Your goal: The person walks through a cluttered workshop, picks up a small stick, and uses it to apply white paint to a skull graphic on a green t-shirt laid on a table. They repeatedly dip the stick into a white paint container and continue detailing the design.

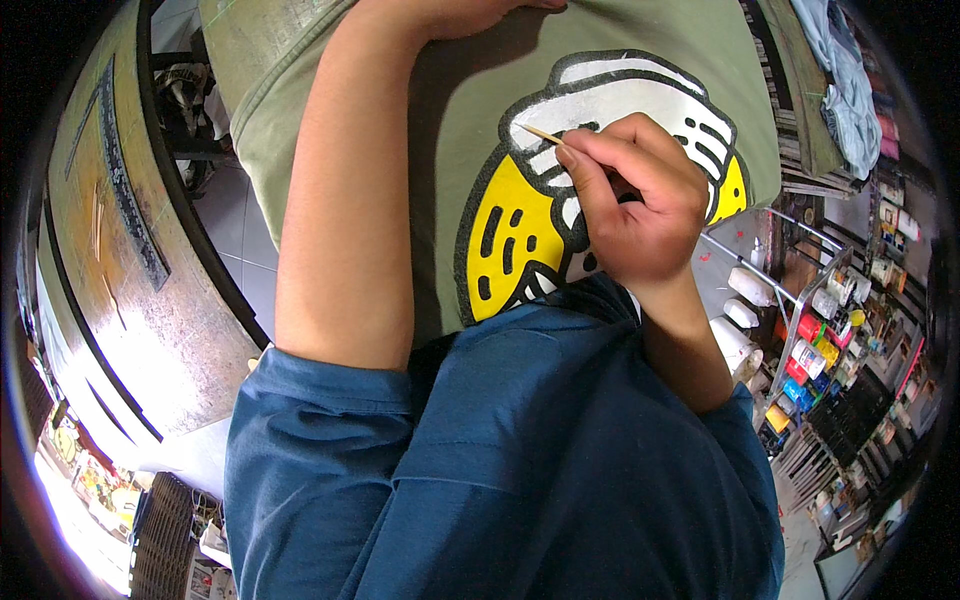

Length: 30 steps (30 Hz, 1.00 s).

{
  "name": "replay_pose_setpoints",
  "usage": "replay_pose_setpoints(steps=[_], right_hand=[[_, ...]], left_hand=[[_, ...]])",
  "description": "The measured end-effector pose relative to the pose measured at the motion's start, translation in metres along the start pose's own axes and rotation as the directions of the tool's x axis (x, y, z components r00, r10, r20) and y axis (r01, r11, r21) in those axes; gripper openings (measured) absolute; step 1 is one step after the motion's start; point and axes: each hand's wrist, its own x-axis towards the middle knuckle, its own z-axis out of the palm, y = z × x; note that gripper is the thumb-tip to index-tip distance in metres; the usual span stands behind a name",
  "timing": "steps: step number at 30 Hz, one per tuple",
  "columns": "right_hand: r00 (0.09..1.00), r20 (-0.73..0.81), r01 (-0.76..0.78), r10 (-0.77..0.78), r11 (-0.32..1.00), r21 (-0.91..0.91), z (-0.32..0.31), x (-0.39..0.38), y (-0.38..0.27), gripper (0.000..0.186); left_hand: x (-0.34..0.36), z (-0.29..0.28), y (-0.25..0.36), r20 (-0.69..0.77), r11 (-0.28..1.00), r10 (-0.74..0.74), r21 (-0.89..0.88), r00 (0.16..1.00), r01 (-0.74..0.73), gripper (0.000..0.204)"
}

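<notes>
An olive-green fabric [440, 200] bears a printed cartoon design [505, 220] in white, yellow and black outline. My right hand [635, 200] pinches a thin wooden stick [540, 133] between thumb and forefinger, its tip over the white upper-left part of the design. My left forearm [345, 200] lies along the left side of the fabric, and my left hand [470, 12] is at the top edge of the view, resting by the fabric, mostly cut off, so its grip is hidden.
A worn board [150, 340] with a long dark strip [135, 210] and thin sticks lies to the left. At the right are a metal trolley [800, 300] with paint containers [815, 355], white rolls [745, 285], and a pale blue cloth [850, 120] on a wooden board [810, 130].
</notes>
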Motion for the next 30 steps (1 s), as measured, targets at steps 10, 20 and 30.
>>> replay_pose_setpoints(steps=[10,20,30], right_hand=[[1.000,-0.024,-0.006,0.006,0.999,0.035,0.0003,0.0004,0.0001,0.006],[1.000,0.023,0.004,-0.004,1.000,-0.001,-0.0027,0.0010,-0.0006,0.006],[0.999,0.030,0.025,-0.025,1.000,-0.008,-0.0024,0.0021,-0.0002,0.006]], left_hand=[[-0.0078,0.0020,-0.0003,-0.060,0.999,0.049,0.002,0.997,-0.049,0.022],[-0.0068,0.0061,-0.0001,-0.064,0.998,0.059,0.029,0.996,-0.057,0.021],[0.0004,-0.0008,0.0030,0.019,0.998,-0.056,-0.001,0.998,0.056,0.021]])
